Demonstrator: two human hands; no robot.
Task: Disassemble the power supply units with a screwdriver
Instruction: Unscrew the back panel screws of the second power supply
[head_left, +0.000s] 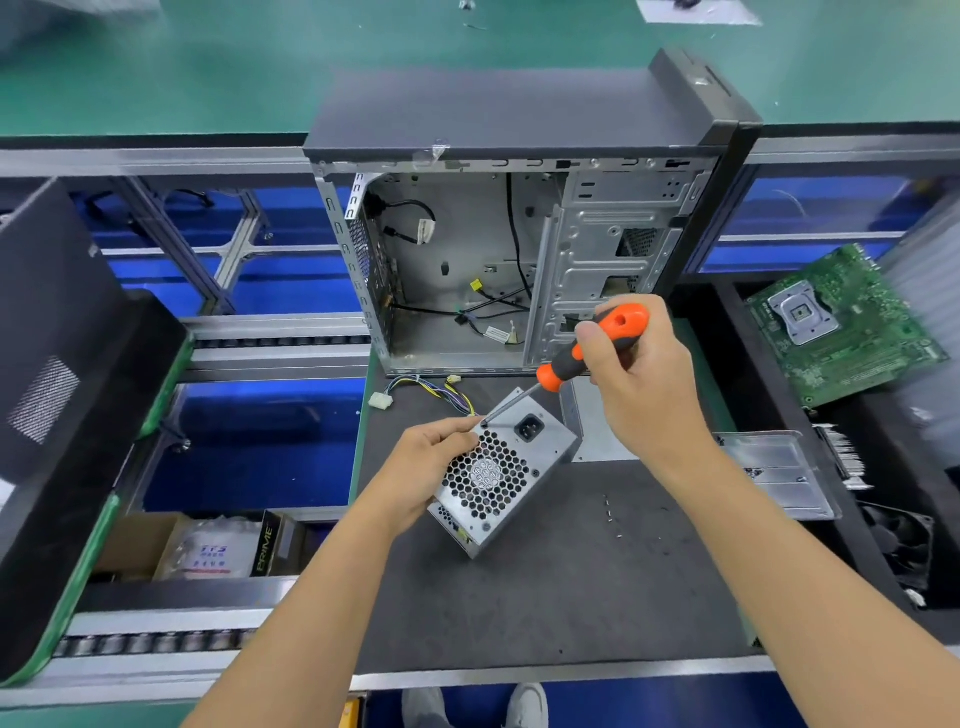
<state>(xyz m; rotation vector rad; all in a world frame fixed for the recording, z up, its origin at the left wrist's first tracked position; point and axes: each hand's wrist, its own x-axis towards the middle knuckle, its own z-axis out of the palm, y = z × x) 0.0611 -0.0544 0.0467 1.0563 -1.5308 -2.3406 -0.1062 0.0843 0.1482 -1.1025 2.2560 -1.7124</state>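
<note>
On the dark desk (545, 597), in front of an emptied computer case (467, 270), the power supply unit (498, 473) sits tipped up on one edge, its honeycomb fan grille and power socket turned toward the person. The left hand (426, 467) is closed around the unit's left side, fingers wrapped over the upper corner, apparently to brace it against the twisting force. The right hand (644, 374) is clenched on the orange-and-black screwdriver (587, 353), whose shaft slants down so the tip meets the unit's top left corner, likely a casing screw. Tilting the box seems meant to line that screw up with the tool. Loose wires (431, 395) trail behind the unit, and a few small screws (610, 512) lie just right of it.
</note>
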